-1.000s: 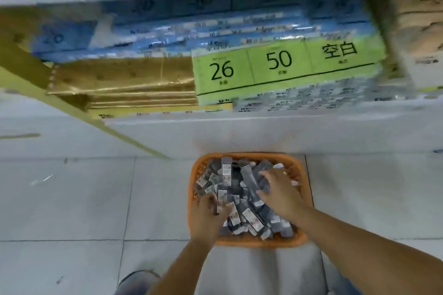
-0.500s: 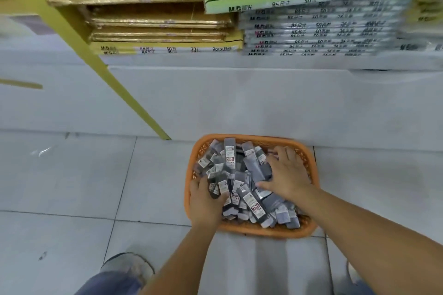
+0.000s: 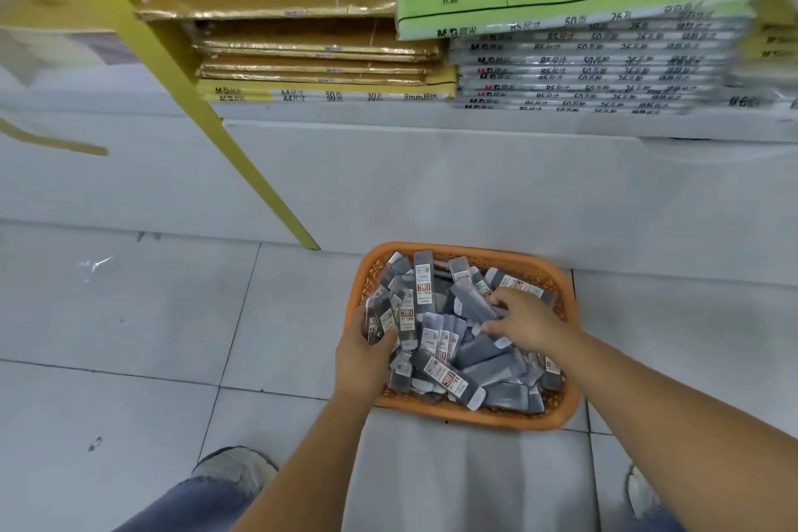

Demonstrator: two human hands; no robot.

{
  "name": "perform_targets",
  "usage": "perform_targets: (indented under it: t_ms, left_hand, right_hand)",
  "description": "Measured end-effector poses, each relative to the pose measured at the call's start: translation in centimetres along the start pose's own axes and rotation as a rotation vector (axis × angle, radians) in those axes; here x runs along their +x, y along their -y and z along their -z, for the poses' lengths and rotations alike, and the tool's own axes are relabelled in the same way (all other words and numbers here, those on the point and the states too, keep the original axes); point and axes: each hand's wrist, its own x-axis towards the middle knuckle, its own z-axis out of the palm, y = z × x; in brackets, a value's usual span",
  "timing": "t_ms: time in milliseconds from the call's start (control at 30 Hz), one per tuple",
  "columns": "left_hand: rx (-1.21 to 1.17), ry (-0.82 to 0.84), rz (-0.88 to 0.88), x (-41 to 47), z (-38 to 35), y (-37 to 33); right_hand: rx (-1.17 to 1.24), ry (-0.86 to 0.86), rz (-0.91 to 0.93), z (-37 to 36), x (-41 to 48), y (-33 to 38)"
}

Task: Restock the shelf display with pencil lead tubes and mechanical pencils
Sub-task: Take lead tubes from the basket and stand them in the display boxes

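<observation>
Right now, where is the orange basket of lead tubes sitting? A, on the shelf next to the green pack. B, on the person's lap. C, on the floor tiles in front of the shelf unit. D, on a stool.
C: the orange basket, full of lead tubes, stands on the grey floor tiles at the foot of the shelf unit, below the stacked packs.
</observation>
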Motion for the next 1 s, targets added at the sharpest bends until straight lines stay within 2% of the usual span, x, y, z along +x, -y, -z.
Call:
perform_targets:
  t_ms: [167,333,567,667,767,867,1000]
  left_hand:
    - [-0.111,0.081,0.062,-0.6,-0.2,-2.5]
    - [-0.353,0.196,0.225,-2.0,0.3,-5.9]
    - [-0.43,0.277,0.1,-5.8,1.8,-12.4]
    - [-0.501,0.327,0.006,-7.2,2.6,-15.9]
    - [-0.559,0.382,-0.063,-8.7,3.9,-19.0]
    - [-0.546,0.391,-0.114,-10.5,5.5,-21.5]
    - [-0.461,0.399,-0.218,-13.1,7.8,-24.7]
  right_hand:
    - [0.079,-0.081,-0.028,0.9,-1.6,-0.1]
    - [0.227,-0.312,0.021,3.6,-4.9,2.3]
    - [0.876,-0.648,0.179,6.9,-12.8,8.4]
    - [1.014,-0.612,0.263,6.8,-15.7,11.3]
    - [1.101,-0.486,0.337,6.6,-17.8,13.7]
    - [1.065,-0.419,0.426,7.6,-19.8,15.9]
    - [0.965,-0.455,0.557,10.0,-22.8,18.6]
